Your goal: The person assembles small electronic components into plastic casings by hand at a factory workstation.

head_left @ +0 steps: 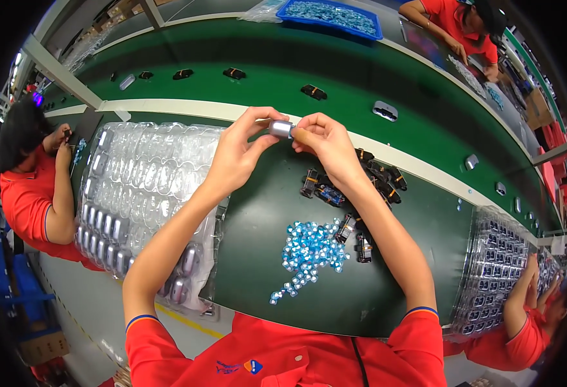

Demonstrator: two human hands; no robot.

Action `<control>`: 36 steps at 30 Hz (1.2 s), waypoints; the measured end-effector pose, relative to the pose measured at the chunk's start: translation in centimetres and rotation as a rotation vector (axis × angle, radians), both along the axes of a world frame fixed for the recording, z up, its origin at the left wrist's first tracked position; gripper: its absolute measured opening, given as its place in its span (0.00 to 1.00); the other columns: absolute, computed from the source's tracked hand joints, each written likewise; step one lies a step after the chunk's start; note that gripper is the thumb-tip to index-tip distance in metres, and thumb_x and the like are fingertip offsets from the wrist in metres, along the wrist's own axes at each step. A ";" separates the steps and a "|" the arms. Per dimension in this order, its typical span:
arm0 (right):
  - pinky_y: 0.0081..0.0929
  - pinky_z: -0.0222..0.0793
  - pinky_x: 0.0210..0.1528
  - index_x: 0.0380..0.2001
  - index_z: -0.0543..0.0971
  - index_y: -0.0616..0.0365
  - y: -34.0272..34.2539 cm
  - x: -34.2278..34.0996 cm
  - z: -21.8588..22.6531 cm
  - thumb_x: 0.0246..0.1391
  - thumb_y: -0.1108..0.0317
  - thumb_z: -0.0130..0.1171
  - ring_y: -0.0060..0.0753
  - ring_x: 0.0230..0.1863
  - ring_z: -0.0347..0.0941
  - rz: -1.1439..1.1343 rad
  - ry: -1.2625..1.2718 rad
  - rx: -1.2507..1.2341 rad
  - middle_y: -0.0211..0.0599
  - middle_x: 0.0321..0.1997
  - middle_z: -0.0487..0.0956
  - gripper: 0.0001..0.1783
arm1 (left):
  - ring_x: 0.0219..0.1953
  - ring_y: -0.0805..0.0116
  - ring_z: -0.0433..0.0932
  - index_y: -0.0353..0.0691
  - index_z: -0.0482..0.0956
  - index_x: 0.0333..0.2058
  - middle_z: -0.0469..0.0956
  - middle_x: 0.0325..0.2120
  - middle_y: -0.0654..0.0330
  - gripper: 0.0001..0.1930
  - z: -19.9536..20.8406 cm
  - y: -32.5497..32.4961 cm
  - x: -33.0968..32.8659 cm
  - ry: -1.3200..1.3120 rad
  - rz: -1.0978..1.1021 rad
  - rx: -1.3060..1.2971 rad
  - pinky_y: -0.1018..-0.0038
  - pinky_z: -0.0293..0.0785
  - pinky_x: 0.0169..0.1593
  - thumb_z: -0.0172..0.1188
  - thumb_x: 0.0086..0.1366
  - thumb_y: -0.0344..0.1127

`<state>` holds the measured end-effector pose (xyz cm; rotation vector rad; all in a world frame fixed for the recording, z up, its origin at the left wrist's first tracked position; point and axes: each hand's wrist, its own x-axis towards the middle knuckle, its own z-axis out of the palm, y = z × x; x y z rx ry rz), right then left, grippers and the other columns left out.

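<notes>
A small silver-grey rounded casing (279,128) is held up over the far edge of the dark green worktable (257,238). My left hand (240,147) is closed on its left end between thumb and fingers. At the right end, the fingertips of my right hand (328,145) pinch the casing; whether a smaller part sits between them is hidden. Below my right wrist lies a heap of black parts (380,177), with a few single black pieces (364,248) nearer me. Between my forearms, small blue-and-white pieces (309,248) are spread in a pile.
Clear plastic trays (161,155) partly filled with silver casings stand left; more filled trays (493,277) are stacked right. Beyond the pale rail, a green conveyor (264,90) carries black parts and casings. A blue tray (328,18) lies behind it. Co-workers in red sit on both sides and opposite.
</notes>
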<state>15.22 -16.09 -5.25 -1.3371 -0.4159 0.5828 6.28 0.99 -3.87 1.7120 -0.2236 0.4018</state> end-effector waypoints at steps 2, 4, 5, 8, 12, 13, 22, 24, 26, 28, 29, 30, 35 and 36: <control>0.20 0.75 0.43 0.39 0.75 0.66 0.2 -0.3 0.1 0.58 0.76 0.58 0.23 0.37 0.78 0.007 0.002 -0.011 0.35 0.34 0.80 0.07 | 0.51 0.62 0.79 0.34 0.73 0.47 0.78 0.46 0.54 0.15 0.1 -0.3 -0.4 -0.027 0.043 0.089 0.67 0.76 0.53 0.56 0.62 0.16; 0.21 0.75 0.44 0.39 0.75 0.66 0.4 -0.6 0.3 0.58 0.78 0.56 0.23 0.37 0.78 0.029 -0.001 -0.029 0.36 0.35 0.79 0.06 | 0.50 0.61 0.79 0.34 0.74 0.46 0.78 0.45 0.54 0.15 0.4 -0.6 -0.4 -0.038 0.060 0.131 0.67 0.77 0.52 0.56 0.61 0.15; 0.21 0.75 0.44 0.39 0.75 0.66 0.5 -0.9 0.3 0.58 0.78 0.56 0.23 0.37 0.78 0.028 0.003 -0.030 0.36 0.35 0.79 0.06 | 0.50 0.59 0.79 0.34 0.74 0.46 0.78 0.45 0.54 0.15 0.7 -0.7 -0.6 -0.101 0.062 0.237 0.67 0.77 0.52 0.56 0.61 0.15; 0.22 0.75 0.45 0.39 0.74 0.66 0.8 -1.6 0.2 0.57 0.80 0.54 0.24 0.37 0.78 -0.172 -0.413 -0.151 0.36 0.36 0.79 0.07 | 0.49 0.57 0.80 0.34 0.75 0.46 0.78 0.45 0.52 0.16 1.0 -0.9 -0.8 -0.224 0.062 0.446 0.69 0.77 0.51 0.57 0.59 0.15; 0.22 0.75 0.45 0.43 0.75 0.65 0.5 -1.4 0.3 0.58 0.79 0.54 0.26 0.39 0.79 -0.137 -0.446 -0.168 0.37 0.36 0.80 0.10 | 0.47 0.53 0.80 0.34 0.75 0.46 0.78 0.45 0.50 0.16 1.1 -1.1 -0.8 -0.343 0.069 0.564 0.70 0.77 0.51 0.57 0.58 0.15; 0.22 0.75 0.45 0.43 0.75 0.65 0.3 -1.1 0.4 0.58 0.79 0.54 0.26 0.39 0.79 -0.138 -0.451 -0.170 0.37 0.36 0.80 0.10 | 0.48 0.54 0.80 0.34 0.75 0.46 0.78 0.45 0.51 0.16 1.1 -1.0 -0.8 -0.280 0.079 0.519 0.70 0.77 0.51 0.58 0.59 0.15; 0.30 0.76 0.44 0.40 0.80 0.67 -1.5 12.1 -0.5 0.56 0.72 0.60 0.32 0.43 0.81 -0.360 -1.122 -0.751 0.43 0.40 0.82 0.11 | 0.50 0.62 0.81 0.34 0.72 0.49 0.78 0.43 0.56 0.16 1.0 0.3 -0.3 0.013 0.142 0.137 0.70 0.76 0.51 0.57 0.62 0.17; 0.31 0.76 0.45 0.41 0.80 0.66 -0.6 12.7 -1.8 0.56 0.71 0.60 0.36 0.43 0.81 -0.276 -1.118 -0.768 0.45 0.40 0.82 0.11 | 0.51 0.63 0.80 0.34 0.72 0.49 0.78 0.43 0.57 0.16 0.7 0.9 -0.1 0.010 0.149 0.136 0.71 0.76 0.51 0.57 0.63 0.18; 0.33 0.75 0.46 0.42 0.80 0.65 -0.1 12.5 -2.0 0.55 0.70 0.61 0.43 0.43 0.81 -0.111 -1.095 -0.822 0.48 0.41 0.82 0.12 | 0.51 0.63 0.80 0.35 0.71 0.49 0.78 0.45 0.56 0.16 0.4 1.1 0.0 0.066 0.121 0.104 0.72 0.76 0.51 0.58 0.63 0.18; 0.34 0.75 0.47 0.42 0.80 0.65 -0.4 11.2 -0.5 0.55 0.70 0.61 0.45 0.43 0.81 -0.118 -0.997 -0.726 0.48 0.41 0.82 0.12 | 0.51 0.63 0.80 0.35 0.71 0.50 0.77 0.46 0.56 0.16 0.0 1.4 -0.4 0.107 0.118 0.076 0.73 0.75 0.51 0.58 0.63 0.19; 0.35 0.75 0.47 0.42 0.80 0.65 -0.8 10.6 0.4 0.55 0.71 0.61 0.47 0.43 0.80 -0.137 -0.894 -0.632 0.49 0.42 0.82 0.12 | 0.51 0.63 0.80 0.35 0.71 0.50 0.76 0.47 0.56 0.17 0.0 1.9 -0.2 0.124 0.099 -0.009 0.73 0.76 0.51 0.58 0.63 0.19; 0.35 0.75 0.48 0.42 0.80 0.64 -1.8 9.9 0.7 0.54 0.71 0.61 0.49 0.43 0.80 -0.161 -0.786 -0.548 0.50 0.42 0.82 0.12 | 0.51 0.63 0.80 0.35 0.70 0.51 0.76 0.48 0.56 0.17 -0.1 2.1 0.0 0.144 0.071 -0.099 0.73 0.76 0.52 0.58 0.63 0.19; 0.32 0.75 0.48 0.43 0.80 0.63 -8.5 9.3 -0.9 0.51 0.74 0.64 0.39 0.44 0.81 -0.317 -0.992 -0.798 0.47 0.42 0.83 0.14 | 0.51 0.63 0.79 0.35 0.69 0.52 0.73 0.50 0.55 0.18 0.0 1.9 0.3 0.182 0.026 -0.175 0.73 0.77 0.51 0.58 0.64 0.21; 0.30 0.76 0.49 0.43 0.80 0.63 -9.1 9.0 -1.3 0.50 0.75 0.65 0.34 0.45 0.81 -0.368 -1.039 -1.023 0.44 0.41 0.83 0.15 | 0.51 0.63 0.79 0.35 0.69 0.52 0.73 0.50 0.55 0.18 0.1 1.8 0.2 0.182 0.033 -0.174 0.73 0.77 0.51 0.58 0.64 0.21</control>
